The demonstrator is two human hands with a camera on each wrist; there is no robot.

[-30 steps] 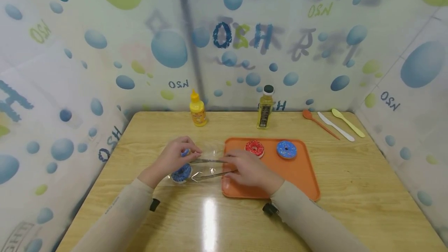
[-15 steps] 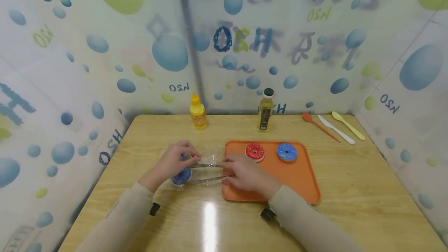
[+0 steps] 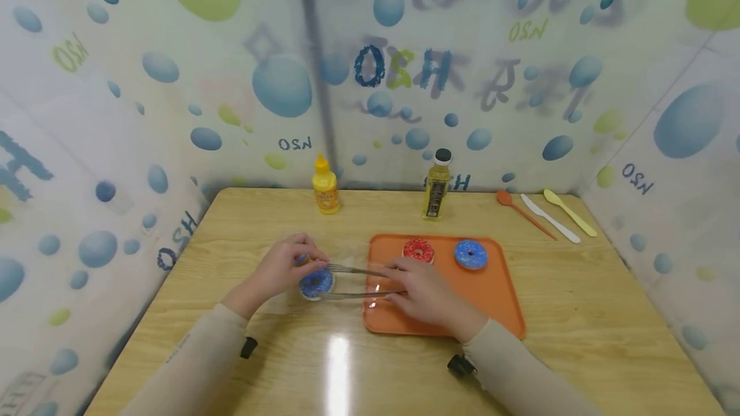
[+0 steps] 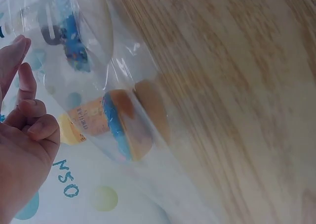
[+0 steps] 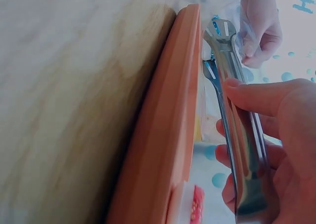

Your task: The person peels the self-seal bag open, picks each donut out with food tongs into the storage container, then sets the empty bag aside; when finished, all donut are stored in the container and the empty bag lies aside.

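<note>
My right hand grips metal tongs, thumb on one arm and fingers on the other. Their slotted tips reach left to a blue-frosted donut, one at its far side and one near its front. Thumb and fingers of my left hand pinch the edge of a clear plastic bag. A second blue donut lies in the bag, mostly hidden by the left hand in the head view. Whether the first donut is fully inside the bag I cannot tell.
An orange tray under the right hand bears a red donut and a blue sprinkled donut. Behind stand a yellow squeeze bottle and an oil bottle. A red spoon, white knife and yellow spoon lie back right.
The tongs have reached further into the bag, then drawn back right with the right hand. The nearer blue donut has shifted right with them. The left hand has stayed on the bag.
</note>
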